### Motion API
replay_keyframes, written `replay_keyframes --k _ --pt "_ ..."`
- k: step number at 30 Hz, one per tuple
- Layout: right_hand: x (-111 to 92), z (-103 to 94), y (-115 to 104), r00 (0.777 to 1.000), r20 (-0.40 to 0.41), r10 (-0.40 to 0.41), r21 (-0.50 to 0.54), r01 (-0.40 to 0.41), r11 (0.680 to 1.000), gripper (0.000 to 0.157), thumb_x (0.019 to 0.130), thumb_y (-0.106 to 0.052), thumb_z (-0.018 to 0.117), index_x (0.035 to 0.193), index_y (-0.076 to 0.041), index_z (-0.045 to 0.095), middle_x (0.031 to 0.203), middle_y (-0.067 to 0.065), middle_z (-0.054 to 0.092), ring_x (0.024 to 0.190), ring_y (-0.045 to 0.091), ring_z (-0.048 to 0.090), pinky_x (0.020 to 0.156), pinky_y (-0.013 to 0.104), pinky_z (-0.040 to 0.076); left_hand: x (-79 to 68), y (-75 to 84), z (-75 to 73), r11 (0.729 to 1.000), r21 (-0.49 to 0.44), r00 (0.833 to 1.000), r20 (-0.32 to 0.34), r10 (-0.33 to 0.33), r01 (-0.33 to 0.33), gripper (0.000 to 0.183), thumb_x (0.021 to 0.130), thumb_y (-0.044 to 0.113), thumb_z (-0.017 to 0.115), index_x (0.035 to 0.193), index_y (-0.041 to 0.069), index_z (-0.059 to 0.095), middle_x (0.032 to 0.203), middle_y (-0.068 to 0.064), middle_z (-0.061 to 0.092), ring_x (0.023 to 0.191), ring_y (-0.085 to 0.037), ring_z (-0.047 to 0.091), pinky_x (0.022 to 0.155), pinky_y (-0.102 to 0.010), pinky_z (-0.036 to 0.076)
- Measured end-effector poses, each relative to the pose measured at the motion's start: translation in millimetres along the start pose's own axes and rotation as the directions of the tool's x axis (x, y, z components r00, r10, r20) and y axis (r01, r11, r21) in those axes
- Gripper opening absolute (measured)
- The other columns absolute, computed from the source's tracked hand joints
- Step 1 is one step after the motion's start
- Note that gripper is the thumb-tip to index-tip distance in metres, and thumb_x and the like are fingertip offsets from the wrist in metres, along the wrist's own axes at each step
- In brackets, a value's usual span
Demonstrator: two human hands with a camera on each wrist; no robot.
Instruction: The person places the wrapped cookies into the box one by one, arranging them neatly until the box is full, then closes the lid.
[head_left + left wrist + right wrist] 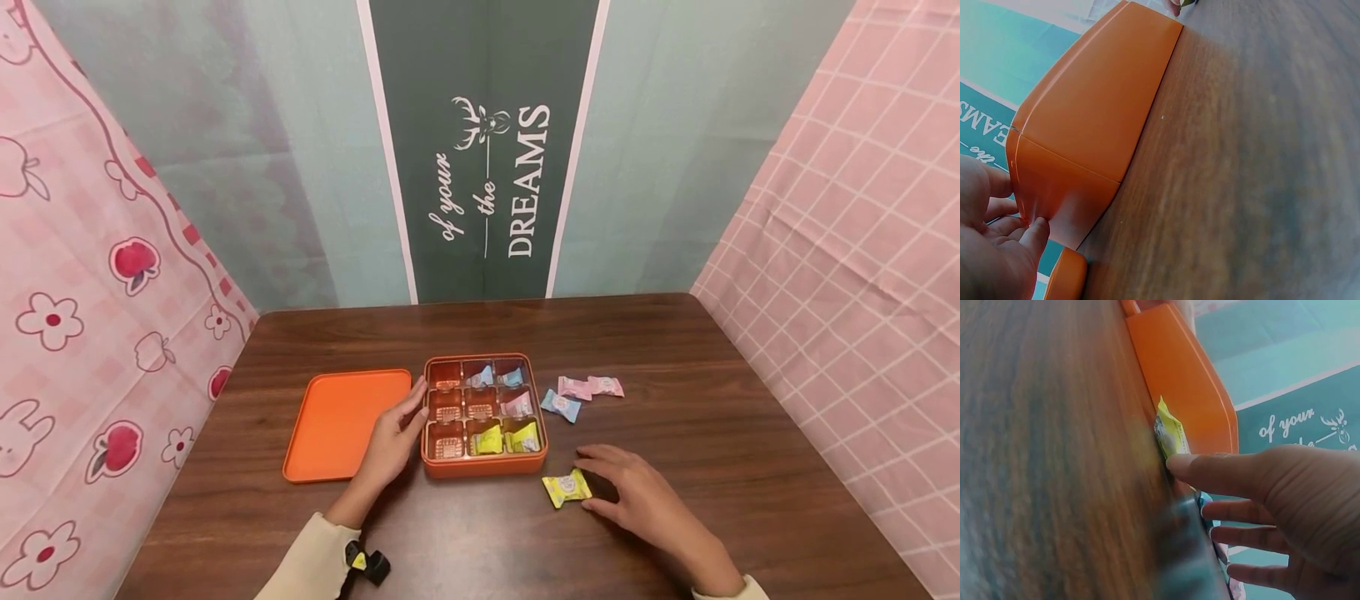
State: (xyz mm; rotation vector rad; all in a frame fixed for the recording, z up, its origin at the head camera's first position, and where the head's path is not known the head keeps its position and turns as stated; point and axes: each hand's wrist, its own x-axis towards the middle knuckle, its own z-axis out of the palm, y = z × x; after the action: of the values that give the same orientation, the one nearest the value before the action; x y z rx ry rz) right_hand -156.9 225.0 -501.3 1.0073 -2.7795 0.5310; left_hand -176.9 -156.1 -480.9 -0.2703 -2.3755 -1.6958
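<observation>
An orange box (pixel 486 468) with a clear divided insert stands on the table. Two blue-wrapped candies (pixel 480 377) lie in its back middle and back right compartments, a pink-wrapped candy (pixel 517 405) in the middle right, two yellow-wrapped candies (pixel 487 440) in the front middle and front right. My left hand (pixel 392 440) touches the box's left side with extended fingers. Right of the box's front corner, a loose yellow-wrapped candy (pixel 567 487) rests on the table. My right hand (pixel 637 496) is at its right end, thumb and fingers spread about it; in the right wrist view the thumb (pixel 1210 472) meets the wrapper.
Left of the box lies a flat orange lid (pixel 345 421), partly behind my left hand. Two pink candies (pixel 592 387) and a blue candy (pixel 561 406) lie loose to the box's right. A curtain (pixel 480 167) hangs behind the wooden table (pixel 480 542).
</observation>
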Motion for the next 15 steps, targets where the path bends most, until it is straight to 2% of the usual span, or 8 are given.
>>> replay_keyframes --k 8,15 --pt "0.8 -0.1 -4.1 0.996 0.076 0.036 0.086 -0.043 0.995 0.04 0.086 -0.021 0.082 0.124 -0.015 0.073 0.117 -0.004 0.073 0.107 0.016 0.069 0.088 0.045 0.059 -1.3 0.3 1.0 1.0 -0.006 1.0 0.0 0.004 -0.004 0.044 0.102 -0.002 0.057 0.143 -0.012 0.047 0.153 -0.024 0.042 0.144 -0.041 0.036 0.116 -0.048 0.03" --pt "0.5 1.7 -2.3 0.998 0.062 0.018 0.107 -0.025 0.994 0.041 0.083 -0.019 0.085 0.123 -0.015 0.074 0.118 -0.004 0.071 0.108 0.016 0.068 0.088 0.044 0.059 -0.3 -0.1 1.5 1.0 -0.01 1.0 -0.008 0.008 -0.008 0.043 0.101 -0.003 0.057 0.142 -0.012 0.047 0.153 -0.024 0.042 0.144 -0.041 0.036 0.116 -0.047 0.03"
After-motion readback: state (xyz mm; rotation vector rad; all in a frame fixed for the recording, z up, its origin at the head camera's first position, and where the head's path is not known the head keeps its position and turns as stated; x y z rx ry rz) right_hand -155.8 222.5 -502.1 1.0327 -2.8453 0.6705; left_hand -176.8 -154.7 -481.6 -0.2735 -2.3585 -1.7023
